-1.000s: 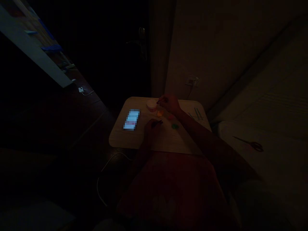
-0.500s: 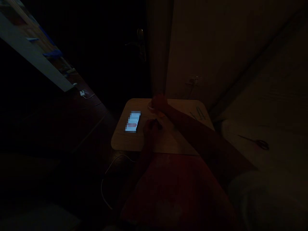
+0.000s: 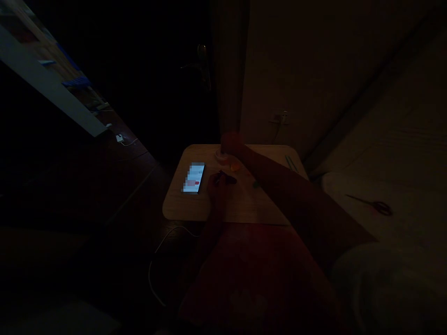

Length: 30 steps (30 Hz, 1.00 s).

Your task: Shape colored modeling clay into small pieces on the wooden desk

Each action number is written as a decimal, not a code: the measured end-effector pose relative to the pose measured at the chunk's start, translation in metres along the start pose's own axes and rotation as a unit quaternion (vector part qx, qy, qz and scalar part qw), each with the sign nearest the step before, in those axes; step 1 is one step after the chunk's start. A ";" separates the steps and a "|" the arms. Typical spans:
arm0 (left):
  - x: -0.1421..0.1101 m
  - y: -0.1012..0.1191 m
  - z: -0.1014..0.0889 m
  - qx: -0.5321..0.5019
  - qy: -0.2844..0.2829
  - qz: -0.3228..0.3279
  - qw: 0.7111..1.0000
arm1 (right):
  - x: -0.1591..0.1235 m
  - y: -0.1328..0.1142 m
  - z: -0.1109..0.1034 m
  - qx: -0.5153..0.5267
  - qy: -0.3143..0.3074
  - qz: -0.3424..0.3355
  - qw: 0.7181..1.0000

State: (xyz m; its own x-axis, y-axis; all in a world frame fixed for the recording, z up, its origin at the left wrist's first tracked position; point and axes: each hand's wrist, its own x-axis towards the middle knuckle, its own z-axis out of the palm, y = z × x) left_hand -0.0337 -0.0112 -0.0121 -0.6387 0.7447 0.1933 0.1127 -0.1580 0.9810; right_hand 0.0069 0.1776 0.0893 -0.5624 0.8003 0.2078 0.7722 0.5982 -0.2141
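Dimly, dark piece (image 3: 230,179) protrudes from left hand (image 3: 217,184).

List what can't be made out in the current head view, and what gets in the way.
All in the head view:
Right hand: fingers blurred and dark; any grip is unclear.
Round container: contents obscured by the right hand and dimness.
Dark item in the left hand: too dim to identify.
Phone: screen mostly pixelated.
Green piece: too dim and small for its shape.
Thin sticks: lower ends hidden by the right forearm.
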 end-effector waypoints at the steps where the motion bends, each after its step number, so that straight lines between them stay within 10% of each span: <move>1: 0.000 0.000 0.000 -0.005 -0.004 0.001 1.000 | -0.001 0.001 -0.004 -0.007 -0.007 0.016 1.000; 30: -0.004 0.011 0.003 -0.068 -0.017 0.001 0.998 | -0.002 -0.010 -0.013 -0.051 -0.138 0.095 0.985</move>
State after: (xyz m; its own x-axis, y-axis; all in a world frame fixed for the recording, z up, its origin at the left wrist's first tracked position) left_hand -0.0276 -0.0133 -0.0021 -0.6124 0.7652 0.1983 0.0086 -0.2443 0.9697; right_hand 0.0037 0.1698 0.1034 -0.4532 0.8862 -0.0965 0.8888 0.4409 -0.1249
